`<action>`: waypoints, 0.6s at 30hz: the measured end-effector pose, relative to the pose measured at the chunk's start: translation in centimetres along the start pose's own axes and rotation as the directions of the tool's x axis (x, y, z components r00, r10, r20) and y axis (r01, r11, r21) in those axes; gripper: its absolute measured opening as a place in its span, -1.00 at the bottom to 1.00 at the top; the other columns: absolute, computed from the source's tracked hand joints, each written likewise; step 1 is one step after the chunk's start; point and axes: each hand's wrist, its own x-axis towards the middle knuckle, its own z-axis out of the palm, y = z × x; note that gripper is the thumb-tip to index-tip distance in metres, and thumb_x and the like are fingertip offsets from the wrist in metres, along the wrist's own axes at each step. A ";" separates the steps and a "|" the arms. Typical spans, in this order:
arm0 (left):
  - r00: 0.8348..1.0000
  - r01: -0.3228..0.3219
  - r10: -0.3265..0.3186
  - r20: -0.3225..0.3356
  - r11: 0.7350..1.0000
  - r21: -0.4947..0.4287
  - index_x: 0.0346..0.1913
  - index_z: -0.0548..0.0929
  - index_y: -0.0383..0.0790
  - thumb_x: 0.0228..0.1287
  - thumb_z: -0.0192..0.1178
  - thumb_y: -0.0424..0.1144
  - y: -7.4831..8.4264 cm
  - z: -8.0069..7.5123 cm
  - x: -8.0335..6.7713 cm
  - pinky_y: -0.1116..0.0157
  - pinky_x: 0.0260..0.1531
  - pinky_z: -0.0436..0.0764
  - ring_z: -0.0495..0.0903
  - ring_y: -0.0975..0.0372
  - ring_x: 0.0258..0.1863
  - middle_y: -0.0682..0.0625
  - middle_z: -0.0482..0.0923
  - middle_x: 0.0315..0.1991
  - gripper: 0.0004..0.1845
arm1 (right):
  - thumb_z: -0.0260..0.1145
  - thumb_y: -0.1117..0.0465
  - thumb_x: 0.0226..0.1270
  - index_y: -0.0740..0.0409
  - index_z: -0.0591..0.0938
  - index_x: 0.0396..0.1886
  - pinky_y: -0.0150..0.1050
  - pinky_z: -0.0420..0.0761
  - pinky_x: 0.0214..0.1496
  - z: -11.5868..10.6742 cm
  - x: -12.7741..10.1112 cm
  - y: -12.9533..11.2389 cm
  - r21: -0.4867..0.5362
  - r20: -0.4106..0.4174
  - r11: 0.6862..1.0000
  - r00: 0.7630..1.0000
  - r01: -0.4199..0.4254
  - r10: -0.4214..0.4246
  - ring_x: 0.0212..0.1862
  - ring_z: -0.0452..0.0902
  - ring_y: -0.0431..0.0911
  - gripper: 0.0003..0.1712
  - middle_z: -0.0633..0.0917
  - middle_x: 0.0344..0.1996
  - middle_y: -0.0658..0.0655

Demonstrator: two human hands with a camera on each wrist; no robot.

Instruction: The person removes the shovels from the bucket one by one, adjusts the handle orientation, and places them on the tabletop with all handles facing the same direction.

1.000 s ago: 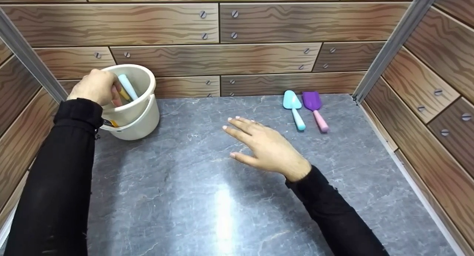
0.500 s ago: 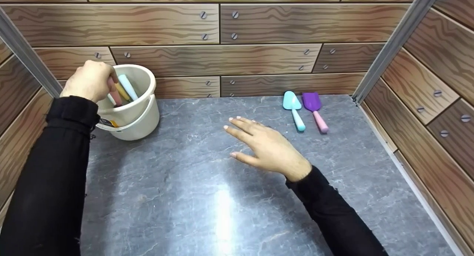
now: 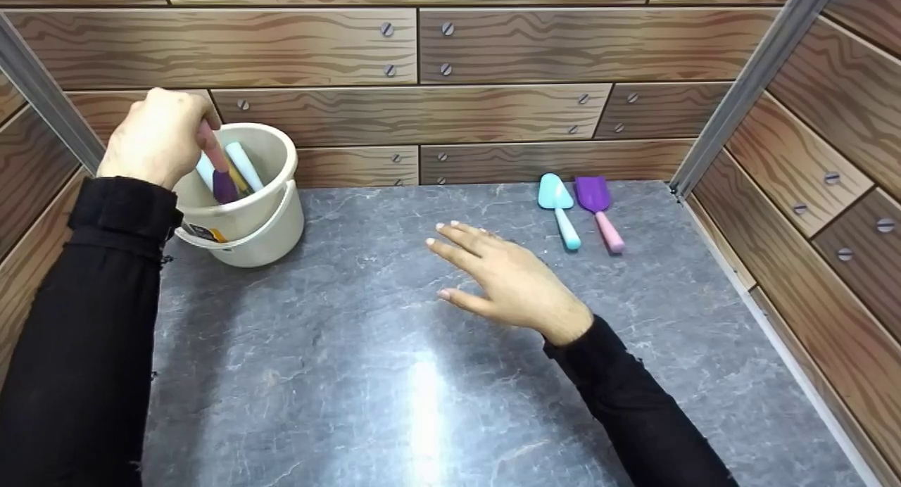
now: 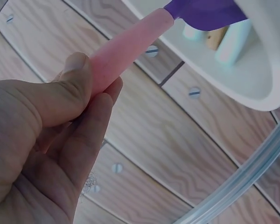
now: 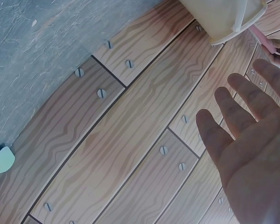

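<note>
The purple scoop (image 3: 224,184) with a pink handle (image 4: 126,51) stands tilted in the bucket (image 3: 264,219); its purple part is just at the rim and its handle points up and to the left. The left hand (image 3: 158,136) holds it above the bucket at the back left of the table (image 3: 394,374). The thumb (image 4: 74,79) and the fingers are curled around the handle and pinch it. Inside the bucket there are also a light blue handle (image 3: 243,166) and a yellow one (image 3: 238,181).

The right hand (image 3: 510,283) is over the middle of the table, palm down, with fingers straight and a little spread, holding nothing. Near the back wall, well apart from the bucket, a teal scoop (image 3: 558,207) and another purple scoop (image 3: 597,210) lie just beside each other.
</note>
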 end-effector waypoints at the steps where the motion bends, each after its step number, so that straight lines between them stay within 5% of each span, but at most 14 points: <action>1: 1.000 0.003 -0.003 -0.003 1.000 0.003 0.12 0.78 -0.45 0.41 0.03 -0.72 0.2 -0.1 0.0 -0.35 -0.16 0.76 0.84 -0.48 0.07 -0.22 0.97 -0.17 -0.59 | 0.28 -0.36 0.83 -0.08 0.38 0.91 0.26 0.47 0.89 0.0 0.0 0.0 0.000 0.002 1.000 1.000 -0.002 0.002 0.86 0.38 0.20 -0.10 0.41 0.87 0.17; 18: 0.984 -0.032 0.028 -0.178 0.999 -0.017 0.17 0.79 -0.47 0.57 0.21 -0.71 2.5 -0.6 -0.3 -0.46 0.22 0.80 0.78 -0.52 0.24 -0.41 0.85 0.16 -0.71 | 0.32 -0.31 0.82 -0.06 0.39 0.90 0.27 0.50 0.87 0.1 -0.1 0.4 0.013 -0.015 1.000 1.000 -0.006 0.006 0.85 0.40 0.20 -0.11 0.45 0.85 0.19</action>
